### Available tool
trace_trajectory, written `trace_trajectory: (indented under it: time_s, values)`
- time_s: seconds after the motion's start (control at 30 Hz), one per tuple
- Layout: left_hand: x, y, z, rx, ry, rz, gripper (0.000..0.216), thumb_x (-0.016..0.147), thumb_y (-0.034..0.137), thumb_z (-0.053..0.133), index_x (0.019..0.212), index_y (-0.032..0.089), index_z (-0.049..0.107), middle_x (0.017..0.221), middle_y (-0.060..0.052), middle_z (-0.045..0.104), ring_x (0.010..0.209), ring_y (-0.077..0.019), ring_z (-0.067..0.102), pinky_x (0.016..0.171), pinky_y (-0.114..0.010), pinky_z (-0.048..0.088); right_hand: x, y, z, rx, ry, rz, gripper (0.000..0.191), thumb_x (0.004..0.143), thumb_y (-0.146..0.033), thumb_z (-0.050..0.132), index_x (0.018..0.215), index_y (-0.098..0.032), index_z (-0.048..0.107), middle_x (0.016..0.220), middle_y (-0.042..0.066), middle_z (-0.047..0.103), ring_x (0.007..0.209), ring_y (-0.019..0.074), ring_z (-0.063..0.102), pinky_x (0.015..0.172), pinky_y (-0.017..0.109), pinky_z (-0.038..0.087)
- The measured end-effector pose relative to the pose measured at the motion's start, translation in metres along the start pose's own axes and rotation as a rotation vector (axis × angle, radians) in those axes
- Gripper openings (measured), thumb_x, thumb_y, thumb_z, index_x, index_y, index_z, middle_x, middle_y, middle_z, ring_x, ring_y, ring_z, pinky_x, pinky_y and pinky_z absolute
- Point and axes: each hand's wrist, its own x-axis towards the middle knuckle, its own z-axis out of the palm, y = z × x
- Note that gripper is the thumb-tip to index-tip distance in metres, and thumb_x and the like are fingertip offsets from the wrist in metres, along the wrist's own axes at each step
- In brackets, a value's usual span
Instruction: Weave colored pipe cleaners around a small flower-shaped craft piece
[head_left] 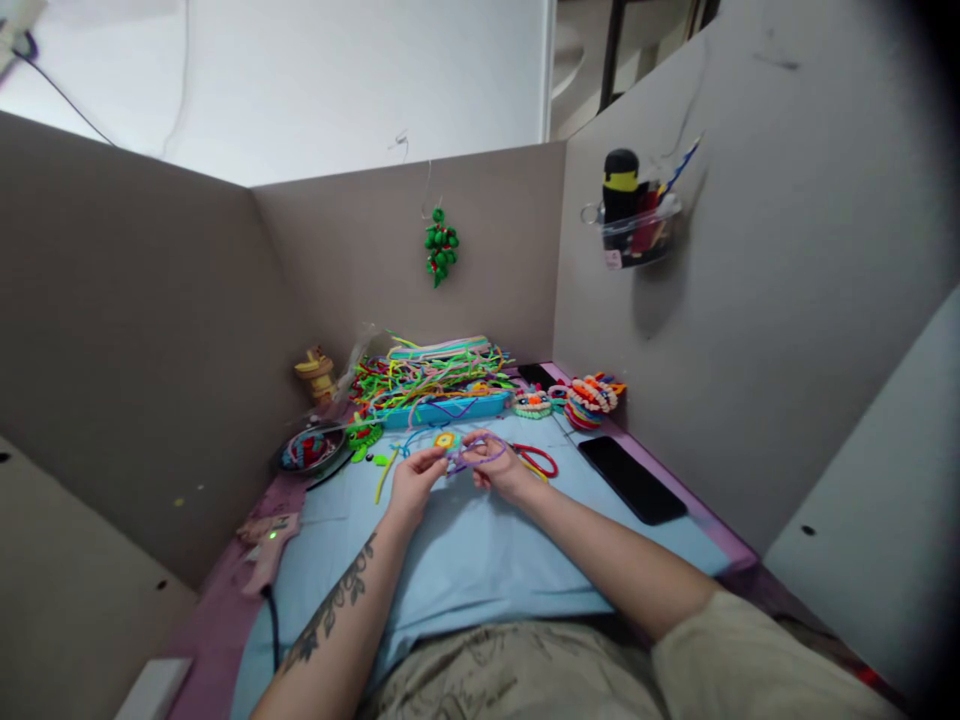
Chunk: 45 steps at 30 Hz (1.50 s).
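Note:
A purple pipe cleaner (pixel 489 461), bent in a loop, is held between my two hands over the blue cloth (pixel 450 560). My left hand (pixel 418 482) pinches its left end with thumb and forefinger. My right hand (pixel 501 470) has its fingers closed on it too, with the loop passing over them. Just beyond the fingertips is a small piece with yellow, orange and teal rings (pixel 445 441); I cannot tell whether it is joined to the purple one. Red pipe cleaners (pixel 544 460) lie beside my right hand, and a yellow pipe cleaner (pixel 385 478) lies left of my left hand.
A blue tray (pixel 442 411) heaped with coloured pipe cleaners (pixel 427 375) stands at the back. At right are a black phone (pixel 634 480) and a striped pipe-cleaner figure (pixel 592 400). A pink glue gun (pixel 271 555) and a round dish (pixel 313 447) are at left. Grey panels surround the table.

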Motion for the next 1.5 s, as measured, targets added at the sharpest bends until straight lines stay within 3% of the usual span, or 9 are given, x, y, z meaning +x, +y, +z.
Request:
trace_trajectory:
  time_s: [0.13,0.27,0.5,0.67,0.9,1.0,1.33,1.4,1.5]
  values:
    - [-0.001,-0.004,0.002,0.081,0.040,0.104,0.031,0.058,0.029,0.074,0.085,0.015,0.070,0.083,-0.007,0.071,0.074,-0.0180,0.063,0.070,-0.029,0.047,-0.004,-0.002,0.008,0.044,-0.026,-0.003,0.079,0.055,-0.020,0.074,0.121,-0.026,0.032,0.076,-0.007,0.058,0.038,0.0037,0.045,0.035,0.015,0.033]
    - [-0.005,-0.006,0.009,0.224,0.075,0.205,0.026,0.062,0.030,0.070,0.083,0.016,0.071,0.078,-0.006,0.070,0.070,-0.0181,0.061,0.065,-0.028,0.047,-0.007,-0.001,0.016,0.074,-0.040,-0.066,0.084,0.056,-0.021,0.073,0.127,-0.029,0.029,0.094,-0.001,0.060,0.059,0.0090,0.059,0.052,0.019,0.046]
    - [-0.007,-0.005,0.009,0.268,0.118,0.236,0.025,0.064,0.032,0.069,0.084,0.016,0.072,0.066,-0.003,0.067,0.060,-0.0156,0.058,0.058,-0.025,0.045,0.001,0.008,0.011,0.004,0.103,-0.046,0.070,0.058,-0.019,0.065,0.124,-0.024,0.041,0.087,0.001,0.061,0.053,0.0106,0.059,0.051,0.023,0.048]
    - [-0.008,-0.002,0.008,0.265,0.126,0.266,0.027,0.066,0.034,0.068,0.086,0.016,0.071,0.073,-0.004,0.068,0.064,-0.0158,0.059,0.062,-0.026,0.046,0.004,0.007,0.004,-0.169,0.235,-0.084,0.030,0.060,-0.019,0.062,0.090,-0.017,0.061,0.072,0.001,0.064,0.062,0.0161,0.062,0.060,0.028,0.049]
    - [-0.010,0.006,0.009,0.285,0.241,0.267,0.026,0.064,0.034,0.070,0.083,0.016,0.071,0.063,-0.002,0.064,0.054,-0.0125,0.052,0.053,-0.023,0.042,0.001,0.006,0.001,-0.282,0.236,-0.221,0.017,0.066,-0.021,0.059,0.083,-0.019,0.062,0.072,0.002,0.066,0.069,0.0174,0.063,0.066,0.030,0.050]
    - [-0.009,0.006,0.007,0.270,0.252,0.266,0.027,0.064,0.034,0.069,0.082,0.015,0.071,0.064,-0.003,0.065,0.057,-0.0137,0.055,0.055,-0.024,0.043,-0.003,0.004,0.005,-0.182,0.099,-0.175,0.015,0.066,-0.024,0.062,0.081,-0.019,0.062,0.073,0.001,0.066,0.067,0.0161,0.064,0.069,0.031,0.050]
    - [0.008,-0.002,-0.009,0.087,0.289,0.196,0.035,0.062,0.031,0.071,0.092,0.013,0.069,0.089,-0.010,0.070,0.085,-0.0207,0.063,0.079,-0.031,0.047,-0.028,-0.023,0.010,-0.255,-0.891,0.099,0.029,0.061,-0.037,0.071,0.079,-0.014,0.069,0.072,0.004,0.068,0.070,0.0160,0.064,0.068,0.026,0.049]
    - [0.010,-0.003,-0.011,0.056,0.292,0.192,0.035,0.061,0.029,0.072,0.092,0.013,0.068,0.090,-0.010,0.070,0.086,-0.0205,0.064,0.081,-0.031,0.047,-0.025,-0.025,0.005,-0.252,-0.851,0.057,0.030,0.064,-0.040,0.069,0.079,-0.013,0.069,0.073,0.005,0.067,0.072,0.0163,0.063,0.068,0.027,0.049]
    - [0.011,-0.005,-0.012,0.020,0.287,0.171,0.035,0.059,0.028,0.073,0.091,0.012,0.068,0.089,-0.010,0.070,0.084,-0.0206,0.064,0.081,-0.033,0.047,-0.015,-0.022,-0.001,-0.237,-0.526,-0.135,0.026,0.071,-0.040,0.063,0.076,-0.015,0.067,0.078,0.004,0.065,0.074,0.0144,0.060,0.069,0.026,0.047]
